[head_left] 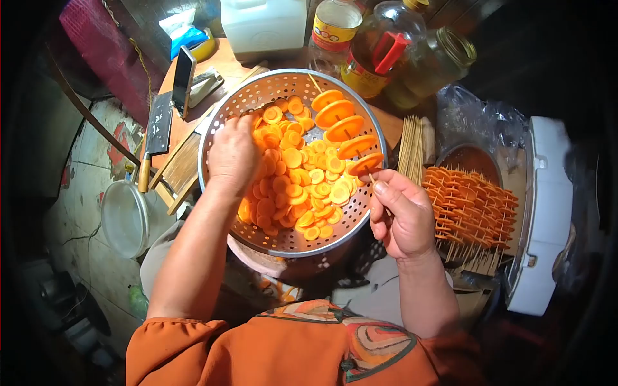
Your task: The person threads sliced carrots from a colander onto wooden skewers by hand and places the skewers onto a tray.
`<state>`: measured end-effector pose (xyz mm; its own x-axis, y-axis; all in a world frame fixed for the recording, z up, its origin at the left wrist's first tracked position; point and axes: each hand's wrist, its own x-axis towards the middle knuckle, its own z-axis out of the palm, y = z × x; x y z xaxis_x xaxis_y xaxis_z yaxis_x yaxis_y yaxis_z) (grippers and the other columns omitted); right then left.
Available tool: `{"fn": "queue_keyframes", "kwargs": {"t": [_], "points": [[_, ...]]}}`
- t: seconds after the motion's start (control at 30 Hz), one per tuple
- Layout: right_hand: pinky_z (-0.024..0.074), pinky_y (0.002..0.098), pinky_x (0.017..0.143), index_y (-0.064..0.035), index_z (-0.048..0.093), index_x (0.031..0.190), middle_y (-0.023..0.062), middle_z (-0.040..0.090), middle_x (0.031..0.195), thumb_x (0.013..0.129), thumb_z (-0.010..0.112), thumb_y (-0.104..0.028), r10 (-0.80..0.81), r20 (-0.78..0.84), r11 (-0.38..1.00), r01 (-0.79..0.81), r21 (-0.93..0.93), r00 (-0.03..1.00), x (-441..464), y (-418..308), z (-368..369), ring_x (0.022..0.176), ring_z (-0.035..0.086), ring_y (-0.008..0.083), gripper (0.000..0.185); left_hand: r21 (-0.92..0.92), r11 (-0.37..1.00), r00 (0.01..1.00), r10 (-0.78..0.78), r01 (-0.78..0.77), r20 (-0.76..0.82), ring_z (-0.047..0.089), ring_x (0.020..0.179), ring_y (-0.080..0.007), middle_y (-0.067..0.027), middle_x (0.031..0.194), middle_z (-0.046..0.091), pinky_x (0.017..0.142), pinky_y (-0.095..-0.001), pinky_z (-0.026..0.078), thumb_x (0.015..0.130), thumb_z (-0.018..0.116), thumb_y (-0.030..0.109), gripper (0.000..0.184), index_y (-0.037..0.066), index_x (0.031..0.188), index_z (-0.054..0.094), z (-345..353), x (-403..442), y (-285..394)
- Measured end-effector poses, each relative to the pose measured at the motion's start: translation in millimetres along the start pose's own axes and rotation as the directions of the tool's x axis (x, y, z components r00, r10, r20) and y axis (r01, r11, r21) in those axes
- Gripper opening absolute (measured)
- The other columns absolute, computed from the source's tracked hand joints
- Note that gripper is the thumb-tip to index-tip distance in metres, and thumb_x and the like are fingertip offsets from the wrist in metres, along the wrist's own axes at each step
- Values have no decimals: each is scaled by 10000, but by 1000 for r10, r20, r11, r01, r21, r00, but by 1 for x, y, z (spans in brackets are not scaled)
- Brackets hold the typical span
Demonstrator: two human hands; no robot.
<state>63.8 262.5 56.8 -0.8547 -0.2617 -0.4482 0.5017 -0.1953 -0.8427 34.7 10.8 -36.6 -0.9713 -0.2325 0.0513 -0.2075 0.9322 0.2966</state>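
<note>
A metal colander (222, 228) holds a heap of round orange slices (293, 157), like carrot. At the heap's upper left rests my left hand (235, 151), its fingertips down among the slices, so what they hold, if anything, is hidden. My right hand (402, 209) pinches the lower end of a thin wooden skewer (313, 82) at the colander's right rim. Several spaced slices (347, 128) are threaded on that skewer, which slants up and left over the colander.
Many loaded skewers (473, 209) are stacked at the right, beside bare sticks (411, 148) and a white plastic piece (544, 212). A cleaver (158, 125) and phone (184, 80) are at the left. Jars and a jug (264, 29) stand behind. A bucket (125, 219) is lower left.
</note>
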Motion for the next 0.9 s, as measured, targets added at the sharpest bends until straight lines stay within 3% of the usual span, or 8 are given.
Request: {"fn": "queue_keyframes", "kwargs": {"t": [0.1,0.2,0.37,0.5,0.6,0.67,0.77,0.9], "points": [[314,141,344,24,554,1050,16,557,602,909,504,-148,-4,5,1000,4,7,1000,-2,2,0,385,439,41,228,48,991,980,-130,124,152,527,1016,-346,-196,1042,539,796,-417,496,757,556,98,308,16,1052,522,3,-11,-8],[318,141,348,26,553,1054,19,562,606,907,508,-146,1,10,1000,-1,0,1000,-2,4,0,383,441,42,231,16,1000,971,-28,25,237,514,1006,-358,-209,1204,441,802,-403,494,748,564,112,376,10,1100,483,16,-26,10],[322,142,351,27,551,1061,22,561,609,904,512,-149,20,-8,1000,-20,-16,1000,-2,4,4,386,444,45,239,-110,980,966,184,-166,183,305,1264,-374,-174,1328,367,922,-539,384,769,534,117,519,51,1269,413,45,-51,43],[321,144,352,28,550,1059,22,555,611,904,515,-153,13,-9,1000,-14,-20,1000,0,4,3,390,446,47,241,-269,940,913,288,-211,290,410,1208,-328,-166,1306,423,968,-451,384,771,531,116,495,51,1255,456,29,-52,57],[320,145,352,27,549,1054,21,553,610,905,514,-152,22,-7,1000,-22,2,1000,-1,1,3,390,444,46,236,-227,973,991,63,-35,117,529,1034,-324,-169,1094,536,882,-405,448,755,511,18,354,43,1108,526,20,-24,34],[321,146,353,27,549,1052,20,552,611,905,514,-150,18,-4,1000,-18,8,1000,-1,3,1,390,443,47,233,-129,989,988,55,-74,-144,592,889,-354,-187,1005,568,761,-417,499,771,485,-4,267,14,1034,526,28,-2,-4],[325,149,355,30,548,1050,20,551,614,905,513,-146,18,4,1000,-18,1,1000,0,4,-2,390,440,46,231,-68,976,970,-194,206,147,627,834,-374,-226,950,591,730,-441,509,809,452,53,183,-4,970,517,15,15,-12],[326,147,358,32,554,1044,18,551,616,906,512,-146,6,-8,1000,-6,-5,1000,1,2,-2,389,435,41,229,25,974,935,-222,224,277,595,930,-362,-221,1033,586,789,-441,488,742,576,77,343,22,1075,512,24,17,-14]]}}
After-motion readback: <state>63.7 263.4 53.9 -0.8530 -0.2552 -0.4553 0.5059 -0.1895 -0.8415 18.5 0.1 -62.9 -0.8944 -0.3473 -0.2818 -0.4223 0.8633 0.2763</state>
